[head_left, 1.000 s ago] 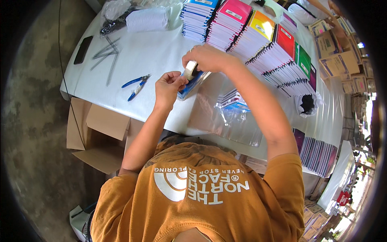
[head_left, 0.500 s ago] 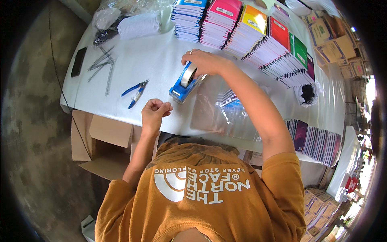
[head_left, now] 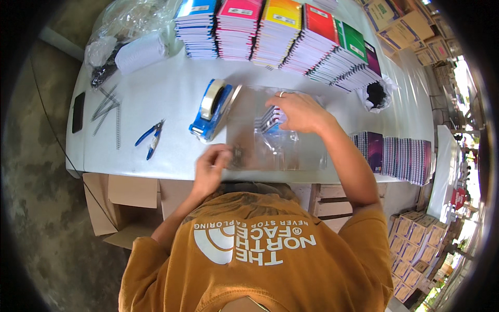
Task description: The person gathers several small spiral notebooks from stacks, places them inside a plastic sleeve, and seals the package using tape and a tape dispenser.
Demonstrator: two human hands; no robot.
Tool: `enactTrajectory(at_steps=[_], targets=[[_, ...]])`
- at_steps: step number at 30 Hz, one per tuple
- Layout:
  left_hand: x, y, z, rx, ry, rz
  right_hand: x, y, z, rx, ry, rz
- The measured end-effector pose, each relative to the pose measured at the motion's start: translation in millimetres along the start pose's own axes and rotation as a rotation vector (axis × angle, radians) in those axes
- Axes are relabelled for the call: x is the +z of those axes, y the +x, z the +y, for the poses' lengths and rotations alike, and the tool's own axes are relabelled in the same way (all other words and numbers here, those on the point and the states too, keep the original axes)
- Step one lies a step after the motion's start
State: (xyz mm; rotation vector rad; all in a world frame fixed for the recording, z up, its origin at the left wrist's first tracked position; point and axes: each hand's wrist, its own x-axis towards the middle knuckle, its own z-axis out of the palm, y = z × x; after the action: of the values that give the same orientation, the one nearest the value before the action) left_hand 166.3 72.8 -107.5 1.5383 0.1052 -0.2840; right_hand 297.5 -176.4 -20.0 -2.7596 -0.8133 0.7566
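Observation:
My right hand (head_left: pixel 301 112) is on a small stack of spiral notebooks (head_left: pixel 269 120) in a clear plastic bag (head_left: pixel 278 151), its fingers closed round the stack's edge. To its left, my left hand (head_left: pixel 212 165) is closed in a pinch near the table's front edge, beside the bag's near-left side. What it pinches, if anything, is too small and blurred to make out. A blue tape dispenser (head_left: pixel 205 126) with a pale roll of tape (head_left: pixel 212 99) stands just beyond my left hand, touched by neither hand. Blue-handled cutting pliers (head_left: pixel 150 138) lie farther left.
Stacks of coloured notebooks (head_left: pixel 283 31) line the far side; purple notebooks (head_left: pixel 397 156) sit at the right. Wire spirals (head_left: pixel 112 112), a black phone (head_left: pixel 78 112) and a white roll (head_left: pixel 143 52) lie at the left. An open cardboard box (head_left: pixel 132 192) stands below the front edge.
My right hand has let go of the tape dispenser and moved right onto the bagged notebooks. My left hand has moved right toward the bag, still pinched. The view has shifted.

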Motion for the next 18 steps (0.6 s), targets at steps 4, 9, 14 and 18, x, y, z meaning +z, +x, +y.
enactTrajectory(at_steps=[4,9,14,18], targets=[[39.2,36.7,-14.4,-0.218,0.032,-0.641,-4.5,-37.5,25.2,-0.125,0.719,0.448],[68.3,86.6,24.2,0.285,-0.292,-0.314,68.3,-59.3,54.1,-0.245,1.027,0.758],[87.5,99.0,63.2,0.738,0.497,-0.362,100.9,-36.2,38.8,-0.389,0.948,0.826],[78.7,91.0,85.3,0.675,0.388,-0.024,88.3,-33.6,37.1,-0.38,0.956,0.911]])
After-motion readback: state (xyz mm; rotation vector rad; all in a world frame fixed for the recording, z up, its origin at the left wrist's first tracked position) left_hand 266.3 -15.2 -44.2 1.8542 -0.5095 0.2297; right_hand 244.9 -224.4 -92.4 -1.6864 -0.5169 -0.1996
